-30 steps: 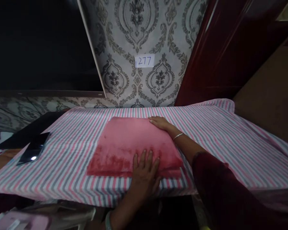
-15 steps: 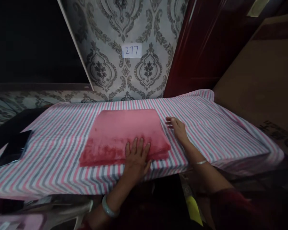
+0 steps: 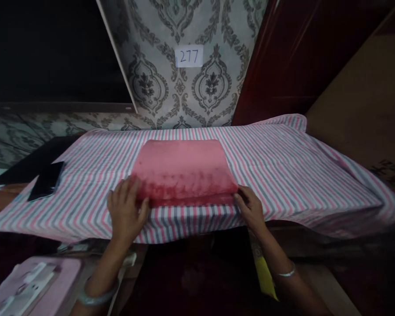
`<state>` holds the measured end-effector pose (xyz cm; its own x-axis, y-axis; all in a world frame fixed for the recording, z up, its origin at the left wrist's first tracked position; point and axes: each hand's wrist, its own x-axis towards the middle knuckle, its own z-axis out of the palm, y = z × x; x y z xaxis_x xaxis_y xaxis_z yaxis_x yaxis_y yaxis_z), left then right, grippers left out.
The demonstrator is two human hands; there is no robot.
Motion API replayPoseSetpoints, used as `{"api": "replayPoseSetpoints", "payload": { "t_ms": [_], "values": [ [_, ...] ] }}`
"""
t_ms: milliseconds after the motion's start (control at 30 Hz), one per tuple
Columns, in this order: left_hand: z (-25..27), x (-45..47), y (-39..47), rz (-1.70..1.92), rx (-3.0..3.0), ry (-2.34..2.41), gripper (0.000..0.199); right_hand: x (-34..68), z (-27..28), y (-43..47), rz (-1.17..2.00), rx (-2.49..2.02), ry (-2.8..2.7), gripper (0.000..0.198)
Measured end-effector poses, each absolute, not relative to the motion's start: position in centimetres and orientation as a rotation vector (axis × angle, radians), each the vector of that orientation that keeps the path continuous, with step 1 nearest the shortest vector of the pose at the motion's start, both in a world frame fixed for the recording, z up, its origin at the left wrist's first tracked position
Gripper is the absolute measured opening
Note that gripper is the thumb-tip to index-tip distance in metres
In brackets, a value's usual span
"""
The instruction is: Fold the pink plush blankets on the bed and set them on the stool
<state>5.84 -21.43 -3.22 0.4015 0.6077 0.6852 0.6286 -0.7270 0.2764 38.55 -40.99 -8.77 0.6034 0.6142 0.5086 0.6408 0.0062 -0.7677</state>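
Note:
A folded pink-red plush cloth (image 3: pixel 184 164) lies flat on a striped sheet, its darker red part toward me. My left hand (image 3: pixel 127 210) rests at its near left corner, fingers stretched and thumb apart along the front edge. Slight blur covers those fingertips. At the near right corner, my right hand (image 3: pixel 253 208) has fingers on top and the thumb at the front edge, closed on the cloth.
The pink, grey and white striped sheet (image 3: pixel 292 175) covers the table. A dark phone (image 3: pixel 48 181) lies on its left side. Behind are a black screen (image 3: pixel 52 52) and a wall card (image 3: pixel 189 56) reading 277. A cardboard box (image 3: pixel 365 96) stands at right; a pink stool-like surface (image 3: pixel 66 272) is lower left.
My left hand has moved left from the front middle of the cloth to its left corner. My right hand has come down onto the right corner. The view has shifted slightly.

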Motion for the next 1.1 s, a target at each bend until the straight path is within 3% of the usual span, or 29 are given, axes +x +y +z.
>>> {"api": "replayPoseSetpoints", "payload": {
  "t_ms": [100, 233, 533, 633, 733, 900, 1100],
  "values": [
    [-4.0, 2.5, -19.9, -1.430, -2.673, -1.593, 0.066, 38.2, -8.9, -41.3, -0.010, -1.710, -1.007, 0.048],
    [-5.0, 1.5, -19.3, -1.605, -2.777, -2.040, 0.058, 37.8, -9.4, -41.4, 0.084, -1.720, -0.865, 0.057],
    [-3.2, 2.3, -19.0, -2.226, -2.845, -2.110, 0.053, 37.8, -9.3, -42.0, 0.369, -1.668, -0.731, 0.078],
    [-2.4, 2.7, -19.0, -2.099, -3.041, -2.119, 0.052, 36.9, -8.1, -41.6, 0.503, -1.624, -0.773, 0.081],
    [-2.3, 3.3, -18.8, -1.924, -3.108, -2.070, 0.044, 35.9, -6.9, -40.7, 0.583, -1.561, -0.822, 0.072],
    [-3.2, 3.8, -17.9, -2.084, -2.964, -2.084, 0.033, 35.5, -6.3, -39.8, 0.466, -1.502, -0.749, 0.038],
    [-3.2, 3.4, -17.9, -2.060, -2.959, -2.089, 0.034, 35.7, -6.6, -40.2, 0.472, -1.500, -0.755, 0.036]
  ]
}}
